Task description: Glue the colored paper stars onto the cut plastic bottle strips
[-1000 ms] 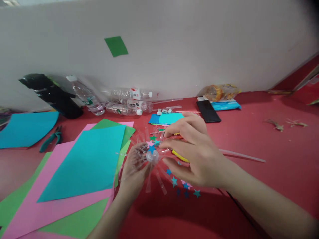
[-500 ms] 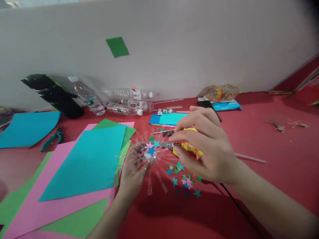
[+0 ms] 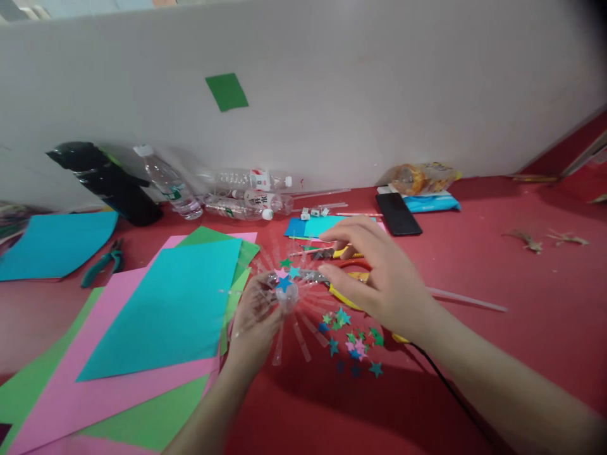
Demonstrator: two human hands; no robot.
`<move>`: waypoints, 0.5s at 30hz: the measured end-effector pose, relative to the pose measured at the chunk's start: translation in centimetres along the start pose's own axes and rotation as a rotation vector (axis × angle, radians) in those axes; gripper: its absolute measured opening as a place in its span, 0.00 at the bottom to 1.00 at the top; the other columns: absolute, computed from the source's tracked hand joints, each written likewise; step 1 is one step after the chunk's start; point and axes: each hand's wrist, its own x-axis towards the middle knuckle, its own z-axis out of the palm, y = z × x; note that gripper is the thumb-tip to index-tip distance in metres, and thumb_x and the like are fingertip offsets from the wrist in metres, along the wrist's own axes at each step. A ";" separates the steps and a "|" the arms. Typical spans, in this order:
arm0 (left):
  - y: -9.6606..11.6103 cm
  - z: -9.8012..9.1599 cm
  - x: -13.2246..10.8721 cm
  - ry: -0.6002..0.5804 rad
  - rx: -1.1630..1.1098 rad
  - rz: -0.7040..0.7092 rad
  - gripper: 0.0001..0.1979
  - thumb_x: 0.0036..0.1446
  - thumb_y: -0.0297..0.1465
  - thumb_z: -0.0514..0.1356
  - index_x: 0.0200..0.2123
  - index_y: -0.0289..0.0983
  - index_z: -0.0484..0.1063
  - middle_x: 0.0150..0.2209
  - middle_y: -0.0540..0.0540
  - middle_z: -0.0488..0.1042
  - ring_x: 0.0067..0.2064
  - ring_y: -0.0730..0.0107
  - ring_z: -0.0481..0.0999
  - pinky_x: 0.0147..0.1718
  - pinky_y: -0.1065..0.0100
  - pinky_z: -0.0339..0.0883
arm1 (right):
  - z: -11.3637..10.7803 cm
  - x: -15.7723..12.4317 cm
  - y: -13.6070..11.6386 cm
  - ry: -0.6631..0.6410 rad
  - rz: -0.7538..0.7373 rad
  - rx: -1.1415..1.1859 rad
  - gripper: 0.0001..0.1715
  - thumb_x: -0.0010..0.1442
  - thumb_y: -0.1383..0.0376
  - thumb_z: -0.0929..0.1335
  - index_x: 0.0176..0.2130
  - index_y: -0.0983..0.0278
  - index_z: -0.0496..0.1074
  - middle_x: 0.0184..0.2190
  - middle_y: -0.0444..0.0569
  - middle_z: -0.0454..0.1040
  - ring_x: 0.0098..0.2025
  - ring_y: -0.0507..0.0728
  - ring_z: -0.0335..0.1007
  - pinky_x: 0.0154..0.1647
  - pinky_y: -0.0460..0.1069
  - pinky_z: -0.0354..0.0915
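My left hand grips a clear plastic bottle piece whose cut strips fan out all round like rays. Several small paper stars, blue, pink, green and light blue, sit at its middle, among them a dark blue star. To the right of it, my right hand hovers with thumb and fingers apart and nothing seen between them. Scissors with yellow and orange handles lie beneath those fingers, partly hidden. A loose pile of coloured paper stars lies on the red table below the right hand.
Sheets of coloured paper cover the left, with pliers beside them. Along the wall stand or lie a black flask, clear bottles, a phone and a blue packet. A black cord runs under my right forearm.
My right hand has drawn back slightly, its thumb and fingers opening wider. The phone and scissors handles show more fully. The bottle piece has turned or shifted slightly in my left hand.
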 end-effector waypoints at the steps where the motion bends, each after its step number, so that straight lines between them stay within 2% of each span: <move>1: 0.0 0.1 0.1 0.010 -0.002 -0.012 0.20 0.34 0.29 0.73 0.33 0.39 0.72 0.30 0.54 0.75 0.31 0.76 0.75 0.32 0.76 0.70 | 0.3 -0.1 0.2 -0.051 0.089 0.039 0.16 0.60 0.65 0.69 0.49 0.62 0.69 0.43 0.50 0.72 0.39 0.54 0.71 0.36 0.50 0.70; 5: -0.3 0.0 0.2 0.035 0.009 -0.033 0.21 0.32 0.28 0.73 0.34 0.38 0.72 0.32 0.53 0.75 0.32 0.76 0.75 0.32 0.77 0.69 | 1.5 -0.5 1.0 -0.189 0.338 0.238 0.18 0.60 0.65 0.68 0.51 0.58 0.67 0.42 0.45 0.74 0.27 0.48 0.69 0.24 0.45 0.67; 8: -0.6 -0.3 0.3 0.024 0.012 -0.046 0.21 0.33 0.28 0.73 0.34 0.38 0.72 0.32 0.53 0.75 0.32 0.76 0.75 0.32 0.76 0.70 | 2.2 -0.8 1.6 -0.170 0.331 0.287 0.16 0.62 0.65 0.66 0.51 0.58 0.66 0.42 0.44 0.73 0.28 0.48 0.69 0.27 0.45 0.68; 10: -0.7 -0.4 0.4 0.018 0.014 -0.052 0.21 0.34 0.29 0.73 0.34 0.38 0.72 0.33 0.52 0.76 0.32 0.75 0.75 0.34 0.76 0.70 | 2.1 -0.8 1.7 -0.081 0.199 0.224 0.14 0.63 0.67 0.66 0.49 0.59 0.67 0.42 0.45 0.73 0.33 0.49 0.70 0.32 0.46 0.69; 13: -0.6 -0.4 0.4 0.010 0.017 -0.063 0.21 0.35 0.30 0.73 0.36 0.38 0.73 0.35 0.51 0.77 0.34 0.74 0.76 0.35 0.75 0.70 | 1.3 -0.6 1.5 0.059 -0.135 0.068 0.09 0.63 0.71 0.66 0.44 0.61 0.70 0.41 0.47 0.72 0.40 0.52 0.69 0.40 0.49 0.69; 15: -0.5 -0.4 0.4 -0.006 0.022 -0.080 0.21 0.36 0.31 0.73 0.36 0.38 0.73 0.33 0.50 0.78 0.33 0.73 0.76 0.34 0.74 0.71 | 0.7 -0.3 1.1 0.097 -0.333 -0.023 0.08 0.63 0.73 0.66 0.41 0.63 0.72 0.39 0.48 0.72 0.42 0.53 0.68 0.43 0.51 0.67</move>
